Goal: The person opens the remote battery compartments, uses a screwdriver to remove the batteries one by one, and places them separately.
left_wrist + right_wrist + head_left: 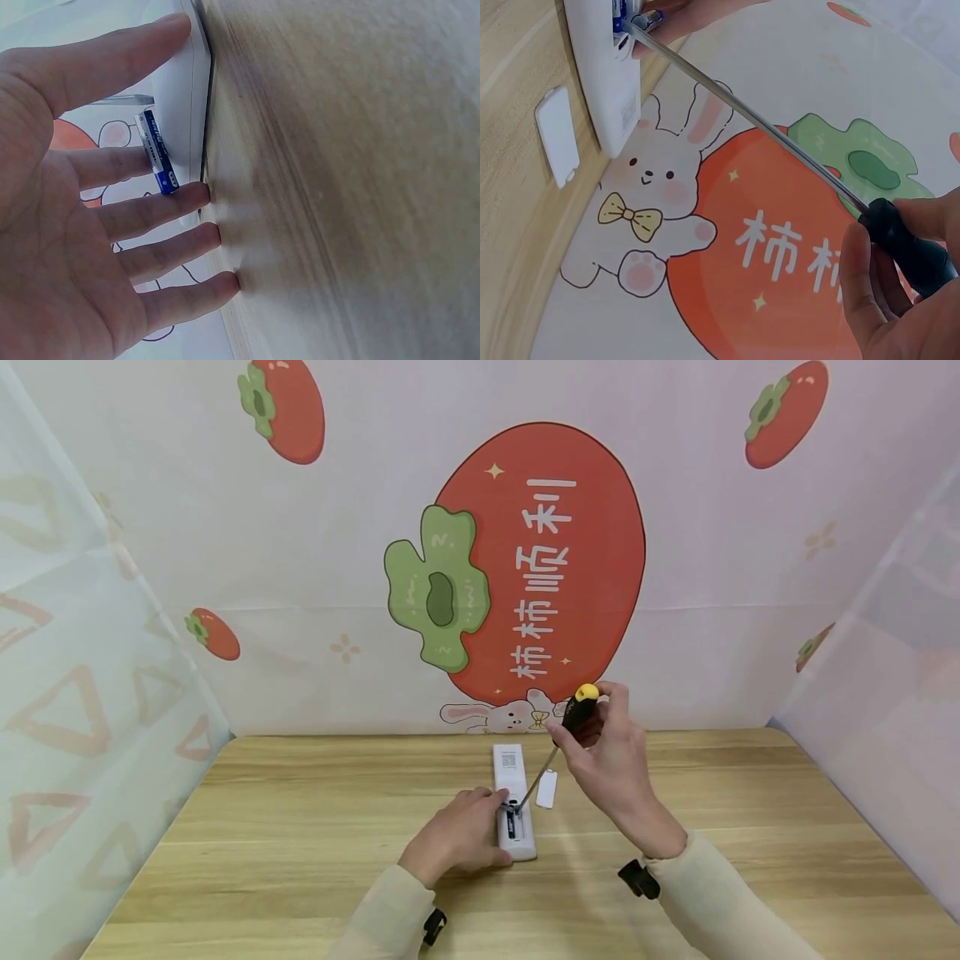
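Note:
A white remote control (507, 768) lies back side up on the table, its battery compartment uncovered. One battery (512, 825) lies in the compartment; a second, blue and silver battery (157, 152) sticks up out of it at a tilt. My left hand (461, 831) rests along the remote's left side with fairly straight fingers, the thumb at the lower end and the index finger against the tilted battery. My right hand (611, 768) grips the black and yellow handle of a screwdriver (754, 120). Its shaft slants down, with the tip at the compartment by the tilted battery.
The white battery cover (547, 789) lies on the wooden table (322, 827), just right of the remote. A backdrop (337, 527) printed with persimmons and a rabbit rises behind the table's far edge, and pale sheets hang at both sides.

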Motion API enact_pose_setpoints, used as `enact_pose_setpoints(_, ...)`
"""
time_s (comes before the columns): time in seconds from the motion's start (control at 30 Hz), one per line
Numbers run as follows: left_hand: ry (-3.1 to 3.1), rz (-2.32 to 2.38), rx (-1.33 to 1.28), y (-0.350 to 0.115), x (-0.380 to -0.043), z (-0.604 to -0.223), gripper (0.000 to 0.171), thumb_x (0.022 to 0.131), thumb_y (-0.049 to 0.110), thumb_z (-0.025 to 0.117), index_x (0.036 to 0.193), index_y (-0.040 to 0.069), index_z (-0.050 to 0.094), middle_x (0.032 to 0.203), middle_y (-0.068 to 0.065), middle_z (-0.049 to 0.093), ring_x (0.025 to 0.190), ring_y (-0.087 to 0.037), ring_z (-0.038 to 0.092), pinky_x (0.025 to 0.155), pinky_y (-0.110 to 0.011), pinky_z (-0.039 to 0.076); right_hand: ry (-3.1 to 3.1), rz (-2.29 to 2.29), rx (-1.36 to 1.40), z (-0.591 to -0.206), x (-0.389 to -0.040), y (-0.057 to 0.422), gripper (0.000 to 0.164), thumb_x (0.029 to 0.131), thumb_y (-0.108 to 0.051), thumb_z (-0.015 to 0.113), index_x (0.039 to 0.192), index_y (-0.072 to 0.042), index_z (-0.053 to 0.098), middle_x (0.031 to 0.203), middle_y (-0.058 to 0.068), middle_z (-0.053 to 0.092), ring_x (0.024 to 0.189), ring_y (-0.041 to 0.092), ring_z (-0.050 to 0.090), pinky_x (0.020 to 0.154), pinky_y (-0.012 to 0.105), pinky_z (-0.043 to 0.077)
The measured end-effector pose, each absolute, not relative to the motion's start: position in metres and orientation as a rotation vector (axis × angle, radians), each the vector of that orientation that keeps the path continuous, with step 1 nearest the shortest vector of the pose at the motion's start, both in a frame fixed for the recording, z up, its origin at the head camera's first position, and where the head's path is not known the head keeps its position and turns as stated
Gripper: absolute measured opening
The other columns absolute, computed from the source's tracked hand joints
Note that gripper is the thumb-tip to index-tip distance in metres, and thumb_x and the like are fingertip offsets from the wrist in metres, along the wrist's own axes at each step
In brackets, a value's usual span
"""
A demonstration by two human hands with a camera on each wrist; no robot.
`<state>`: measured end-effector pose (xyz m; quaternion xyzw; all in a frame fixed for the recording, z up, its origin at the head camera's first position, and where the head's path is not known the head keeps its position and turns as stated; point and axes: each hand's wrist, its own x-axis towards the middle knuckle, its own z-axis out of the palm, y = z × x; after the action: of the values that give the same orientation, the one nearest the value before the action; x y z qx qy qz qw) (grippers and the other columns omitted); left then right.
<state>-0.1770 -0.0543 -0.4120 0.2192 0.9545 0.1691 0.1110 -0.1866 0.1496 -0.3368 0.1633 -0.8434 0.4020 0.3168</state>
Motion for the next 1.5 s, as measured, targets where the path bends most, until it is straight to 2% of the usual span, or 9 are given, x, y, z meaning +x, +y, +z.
enact_pose_setpoints(0.63,2.795,0.506,0.647,-0.0542,-0.1776,-0.4107,0.085,0.080,0.040,0.087,0.149,0.005,0.050,0.143,-0.015,0.054,0.131,-0.033,0.051,0.108,-0.049,0.045,-2.216,1.089,0.439,-0.3395,-0.1850,0.1460,0.066,0.082,-0.011,0.086,0.129,-0.003,0.040,0.084,0.008,0.066,0.069,0.014,0.068,0.061,0.022,0.059)
enact_pose_setpoints(0.93,2.796,0.509,0.651,-0.0541,-0.1779,-0.4101,0.085,0.080,0.039,0.087,0.149,0.005,0.050,0.142,-0.015,0.055,0.130,-0.033,0.051,0.109,-0.047,0.045,-2.218,1.095,0.499,-0.3372,-0.1844,0.1494,0.068,0.082,-0.007,0.085,0.132,-0.004,0.040,0.089,0.010,0.069,0.075,0.017,0.070,0.066,0.028,0.061)
enact_pose_setpoints(1.2,2.799,0.512,0.651,-0.0541,-0.1777,-0.4108,0.085,0.079,0.039,0.087,0.148,0.004,0.051,0.141,-0.014,0.056,0.129,-0.032,0.053,0.107,-0.047,0.047,-2.223,1.124,0.530,-0.3375,-0.1840,0.1486,0.065,0.083,-0.001,0.083,0.131,-0.004,0.040,0.090,0.008,0.066,0.079,0.017,0.070,0.067,0.028,0.061)
enact_pose_setpoints(1.5,2.779,0.529,0.629,-0.0537,-0.1789,-0.4098,0.086,0.079,0.038,0.087,0.149,0.005,0.050,0.142,-0.014,0.055,0.130,-0.031,0.052,0.108,-0.048,0.046,-2.195,1.154,0.632,-0.3379,-0.1864,0.1461,0.065,0.082,0.008,0.080,0.131,-0.002,0.039,0.096,0.011,0.063,0.084,0.022,0.071,0.071,0.033,0.062)
